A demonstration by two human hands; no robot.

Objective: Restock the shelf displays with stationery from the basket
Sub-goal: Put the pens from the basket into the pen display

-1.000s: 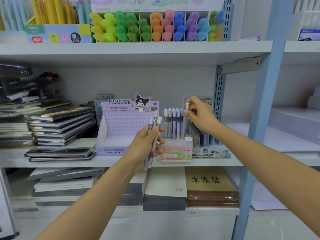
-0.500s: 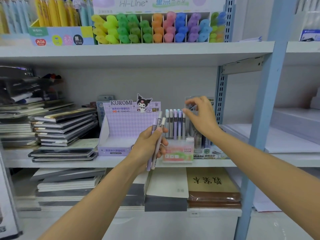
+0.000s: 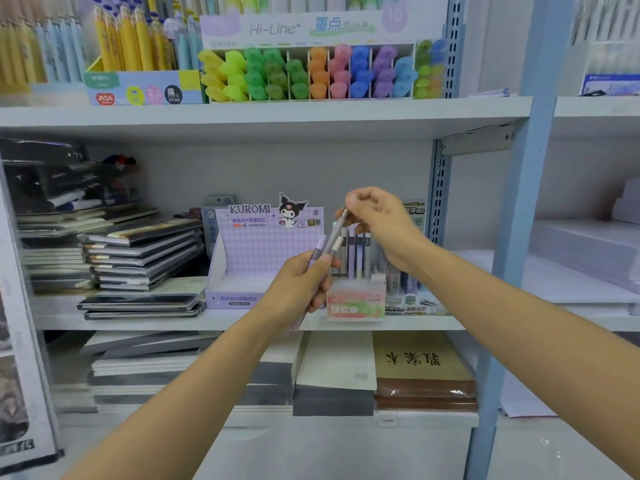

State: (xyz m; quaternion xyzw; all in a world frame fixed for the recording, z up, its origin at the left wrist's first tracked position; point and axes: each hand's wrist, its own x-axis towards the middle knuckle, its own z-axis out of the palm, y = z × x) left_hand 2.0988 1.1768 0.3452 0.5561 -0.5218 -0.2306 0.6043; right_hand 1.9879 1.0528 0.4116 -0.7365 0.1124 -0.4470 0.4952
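My left hand [image 3: 300, 285] grips a purple pen [image 3: 318, 253] in front of the middle shelf. My right hand [image 3: 378, 220] pinches the top end of a grey pen [image 3: 335, 237] whose lower end still sits in my left hand. Just behind stands the pink Fruit Soda pen display [image 3: 356, 304] with several grey and purple pens upright in it. To its left is the purple Kuromi display box [image 3: 256, 258], its tray looking empty. The basket is out of view.
Stacks of notebooks [image 3: 138, 258] fill the left of the middle shelf [image 3: 173, 322]. A lead refill display [image 3: 414, 299] stands right of the pink one. Highlighters [image 3: 311, 74] line the upper shelf. A blue upright post [image 3: 519, 237] borders the bay on the right.
My right hand left the pen display, came back towards my left hand and took hold of the grey pen's top. The left hand stayed about where it was.
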